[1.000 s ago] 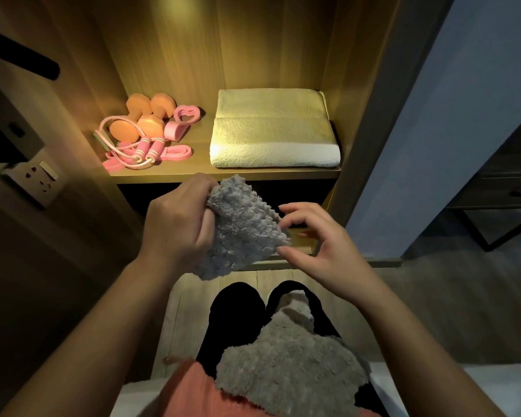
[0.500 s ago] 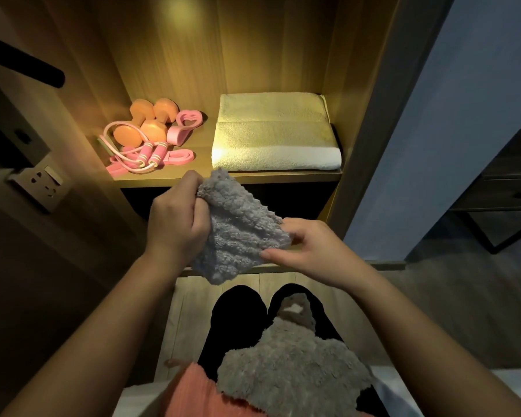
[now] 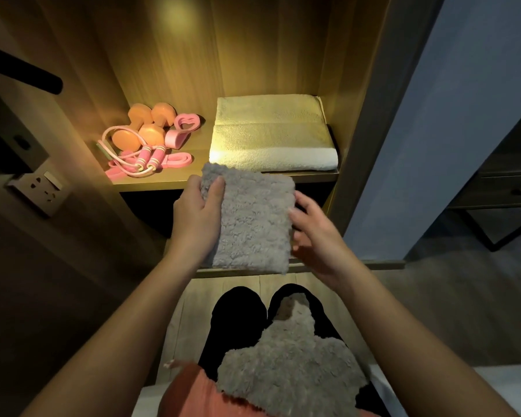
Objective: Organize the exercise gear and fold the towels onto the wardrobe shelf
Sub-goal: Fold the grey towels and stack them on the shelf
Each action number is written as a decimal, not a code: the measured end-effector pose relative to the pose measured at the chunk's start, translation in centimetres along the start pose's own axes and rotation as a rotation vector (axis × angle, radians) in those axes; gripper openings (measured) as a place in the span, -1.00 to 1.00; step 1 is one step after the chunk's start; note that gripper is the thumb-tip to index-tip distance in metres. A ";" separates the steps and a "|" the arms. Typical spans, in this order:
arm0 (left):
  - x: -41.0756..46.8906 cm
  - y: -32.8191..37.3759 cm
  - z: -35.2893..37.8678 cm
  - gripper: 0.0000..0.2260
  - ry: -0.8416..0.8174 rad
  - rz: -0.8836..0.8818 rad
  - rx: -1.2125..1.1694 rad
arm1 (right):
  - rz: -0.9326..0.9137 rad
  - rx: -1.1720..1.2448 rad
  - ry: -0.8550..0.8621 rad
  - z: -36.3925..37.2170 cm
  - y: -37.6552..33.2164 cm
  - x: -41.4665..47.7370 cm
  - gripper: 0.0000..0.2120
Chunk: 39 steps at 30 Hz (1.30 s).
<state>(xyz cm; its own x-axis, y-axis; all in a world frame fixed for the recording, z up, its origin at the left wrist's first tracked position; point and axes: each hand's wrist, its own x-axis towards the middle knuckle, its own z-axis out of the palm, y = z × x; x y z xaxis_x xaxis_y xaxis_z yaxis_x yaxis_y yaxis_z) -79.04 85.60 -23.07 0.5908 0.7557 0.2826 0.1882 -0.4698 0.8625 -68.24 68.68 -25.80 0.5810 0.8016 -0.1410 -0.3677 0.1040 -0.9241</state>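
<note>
On the lit wardrobe shelf [image 3: 175,179], pink and orange exercise gear [image 3: 146,139] lies at the left (dumbbells, a jump rope, bands), a folded cream towel [image 3: 271,136] beside it. The left hand [image 3: 197,213] grips the folded grey towel [image 3: 253,218] with its thumb on top; the right hand [image 3: 310,233] clasps the opposite edge. The towel's long axis points toward the shelf. Another grey towel [image 3: 289,365] lies crumpled on the lap

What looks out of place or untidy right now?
Only the second grey towel, lying crumpled and unfolded on the lap. The folded grey towel is held between left hand and right hand; the cream towel and pink gear lie neatly on the shelf.
</note>
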 end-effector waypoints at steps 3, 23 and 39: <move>0.8 0.4 0.8 -0.70 0.080 -0.189 -0.076 | -0.050 -0.069 -0.072 -0.3 1.9 -1.2 -0.02; -0.9 0.2 3.9 -0.76 0.342 -0.123 -0.290 | -0.347 0.030 0.582 2.8 3.1 0.2 -0.70; -2.0 -1.1 3.4 -0.90 -0.049 0.042 -0.328 | 0.089 -0.125 0.201 -0.4 1.8 -0.4 -0.69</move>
<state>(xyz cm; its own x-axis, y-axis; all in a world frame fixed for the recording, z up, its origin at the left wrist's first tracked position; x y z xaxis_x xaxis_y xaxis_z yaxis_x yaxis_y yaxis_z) -77.74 83.11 -26.03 0.6312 0.7122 0.3070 -0.0953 -0.3217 0.9420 -68.88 68.33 -27.53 0.6880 0.6696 -0.2797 -0.3381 -0.0453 -0.9400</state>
